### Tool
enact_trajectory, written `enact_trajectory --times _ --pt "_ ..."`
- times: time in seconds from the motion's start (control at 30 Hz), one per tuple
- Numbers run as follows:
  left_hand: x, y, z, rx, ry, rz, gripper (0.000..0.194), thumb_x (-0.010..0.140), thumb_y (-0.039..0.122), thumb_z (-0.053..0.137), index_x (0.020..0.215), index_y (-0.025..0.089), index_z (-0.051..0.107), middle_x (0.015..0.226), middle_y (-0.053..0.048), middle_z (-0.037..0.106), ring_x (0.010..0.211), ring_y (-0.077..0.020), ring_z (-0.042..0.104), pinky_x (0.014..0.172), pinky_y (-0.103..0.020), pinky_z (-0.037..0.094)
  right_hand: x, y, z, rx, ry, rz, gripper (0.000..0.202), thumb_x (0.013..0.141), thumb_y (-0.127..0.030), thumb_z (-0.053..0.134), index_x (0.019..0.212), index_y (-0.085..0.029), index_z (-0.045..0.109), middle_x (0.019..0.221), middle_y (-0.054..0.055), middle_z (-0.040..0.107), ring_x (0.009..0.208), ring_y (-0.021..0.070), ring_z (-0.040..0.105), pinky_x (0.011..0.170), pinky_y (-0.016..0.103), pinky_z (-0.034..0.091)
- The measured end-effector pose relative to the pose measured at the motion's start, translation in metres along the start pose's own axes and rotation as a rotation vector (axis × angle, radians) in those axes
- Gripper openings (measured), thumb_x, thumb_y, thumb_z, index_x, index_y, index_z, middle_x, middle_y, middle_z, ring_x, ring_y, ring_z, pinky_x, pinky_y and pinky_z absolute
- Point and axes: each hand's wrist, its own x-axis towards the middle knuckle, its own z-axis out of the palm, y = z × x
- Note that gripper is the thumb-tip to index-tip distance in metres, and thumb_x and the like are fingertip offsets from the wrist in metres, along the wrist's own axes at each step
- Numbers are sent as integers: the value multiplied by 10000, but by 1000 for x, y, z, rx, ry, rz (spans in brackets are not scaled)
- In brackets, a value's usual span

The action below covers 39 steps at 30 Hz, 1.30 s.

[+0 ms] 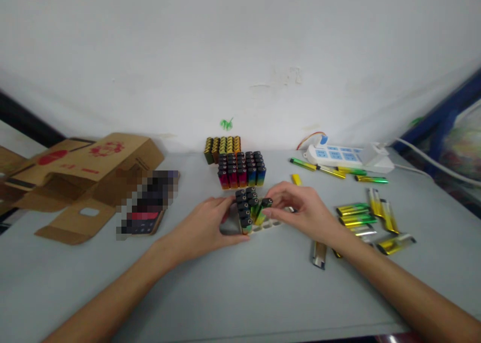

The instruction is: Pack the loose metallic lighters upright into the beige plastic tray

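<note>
One green-yellow lighter [259, 216] with a black top leans over the holed tray [277, 224], just right of the standing black-topped lighters [245, 216] — its long axis steep but tilted, top towards the right hand [305, 212], foot towards the left. That right hand is the nearer, its grip narrow on the lighter's upper end. The left hand [201, 228] holds the tray's left side, thumb at the near corner. Farther right, loose lighters [355, 215] lie on the bench [240, 293].

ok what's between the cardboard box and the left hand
The head view shows a phone, partly pixelated, lying on the table between the cardboard box and left hand.
</note>
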Motion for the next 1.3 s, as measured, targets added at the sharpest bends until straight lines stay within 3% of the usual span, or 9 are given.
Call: enact_trajectory --times 0.2,0.43,0.57,0.67,0.77,0.87,0.93,1.17,1.3 --pt "0 0 1 -8 -3 5 528 836 623 834 1156 239 664 1063 -73 780 1000 -322 761 902 -396 572 -2 3 4 -72 -15 -59 238 956 -416 832 1032 -237 694 855 12 792 729 179 796 663 292 669" --pt "-1 -1 1 -8 19 34 491 836 607 836 1108 245 646 1021 -51 770 958 -308 758 874 -389 563 -7 -1 13 -388 -61 -318 138 1079 -352 682 1105 -217 702 1044 81 742 809 178 736 737 327 639" --pt "-1 -1 1 12 -7 15 493 852 637 808 1083 237 635 989 -56 758 889 -300 740 798 -378 545 -4 -7 5 -366 -67 -194 268 1028 -465 753 1143 -236 675 869 11 751 743 174 724 696 292 609" --pt "0 -1 0 46 -26 -19 506 841 664 806 1037 232 631 975 -65 753 883 -309 731 775 -378 537 2 0 -15 -510 65 -150 233 1105 -443 620 1079 -222 692 867 41 777 770 195 738 741 319 606" --pt "0 0 -1 55 -34 -27 511 836 683 798 1002 229 629 982 -75 752 904 -318 734 789 -382 542 11 25 -42 -788 214 -174 272 1137 -330 491 1191 -180 712 1138 162 812 1035 288 776 954 458 617" --pt "0 1 -2 51 -44 -31 499 839 675 790 995 228 632 993 -77 754 914 -318 736 808 -386 550 17 55 -64 -966 205 -125 405 1102 -230 443 1434 -116 644 1456 236 716 1379 354 673 1174 580 528" --pt "0 1 -2 47 -45 -30 489 837 665 790 1001 229 639 1007 -78 757 932 -318 737 825 -388 555 18 67 -71 -1050 185 -60 468 1073 -176 421 1482 -61 618 1536 267 660 1457 365 620 1227 581 490" --pt "0 0 -1 34 -36 -26 498 841 673 786 1023 230 650 1012 -78 754 938 -324 737 834 -394 552 18 58 -76 -1217 182 205 469 1028 -150 519 1467 -40 644 1356 283 735 1219 405 723 1066 535 569" --pt "1 0 0 45 -38 -33 492 840 672 787 1003 232 638 1007 -78 751 932 -322 732 813 -387 540 18 59 -84 -1216 165 262 308 1008 -123 542 1194 -62 779 1163 268 765 1100 377 736 1024 482 564"
